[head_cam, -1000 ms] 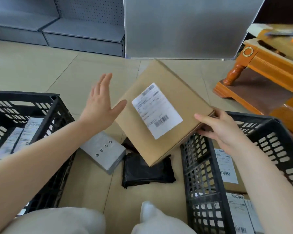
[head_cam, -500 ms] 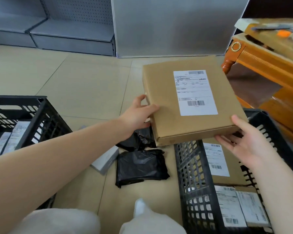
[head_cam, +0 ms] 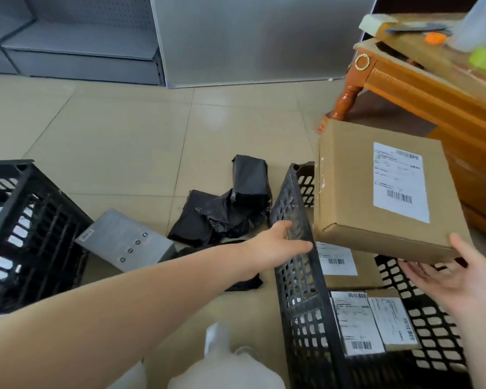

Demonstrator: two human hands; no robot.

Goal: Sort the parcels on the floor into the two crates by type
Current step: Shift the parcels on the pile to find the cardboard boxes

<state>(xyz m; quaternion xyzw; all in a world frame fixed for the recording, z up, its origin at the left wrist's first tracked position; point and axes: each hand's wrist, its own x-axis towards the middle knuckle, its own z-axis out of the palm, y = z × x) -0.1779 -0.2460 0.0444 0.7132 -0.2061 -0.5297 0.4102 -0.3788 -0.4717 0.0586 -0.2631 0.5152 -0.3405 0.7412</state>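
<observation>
The cardboard box (head_cam: pixel 376 189) is being placed — it hangs over the far end of the right crate (head_cam: pixel 295 276), at about two o'clock in the view, above boxes already inside. The right hand (head_cam: pixel 455 282) supports its near edge from below, fingers spread; the left hand (head_cam: pixel 278 245) is open at the crate's rim, off the box. Its long axis runs roughly twelve to six, label up, barcode end nearest. Next, I judge, lower it flat; black bags (head_cam: pixel 225 211) remain on the floor.

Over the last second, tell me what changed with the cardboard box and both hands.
The cardboard box moved right, over the right crate. The left hand gripped it briefly and has let go; the right hand now supports its near edge from below. The black bags and grey box stayed on the floor.
</observation>
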